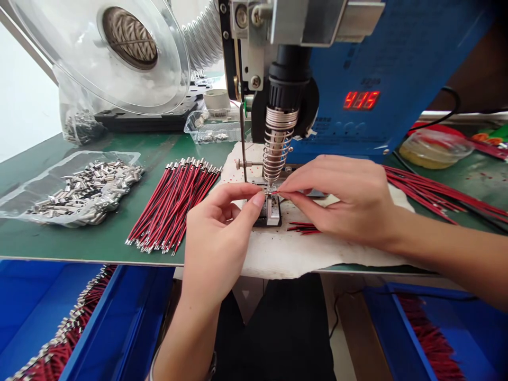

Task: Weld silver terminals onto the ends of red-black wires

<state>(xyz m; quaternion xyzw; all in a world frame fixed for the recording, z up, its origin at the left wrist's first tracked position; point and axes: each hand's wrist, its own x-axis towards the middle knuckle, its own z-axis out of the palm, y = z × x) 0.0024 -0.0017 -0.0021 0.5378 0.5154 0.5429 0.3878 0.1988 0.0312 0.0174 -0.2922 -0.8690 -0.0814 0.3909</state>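
Note:
Under the spring-wrapped soldering head (279, 132), both hands meet at a small metal fixture (273, 212). My right hand (345, 198) pinches a thin red wire (275, 192) between thumb and index finger, its end over the fixture. From the other side, my left hand (216, 230) has thumb and index finger closed together at the fixture; whatever they grip is too small and covered to make out. Beneath my right hand lie short red and black wires (304, 227) on a white cloth (273, 259).
A clear tray of metal connectors (89, 193) and a bundle of red-black wires with metal ends (174, 206) lie left. The blue machine (357, 69) reads 415. An extraction hood (159, 47) stands behind. Blue bins (130, 317) sit below; more wires (444, 196) lie right.

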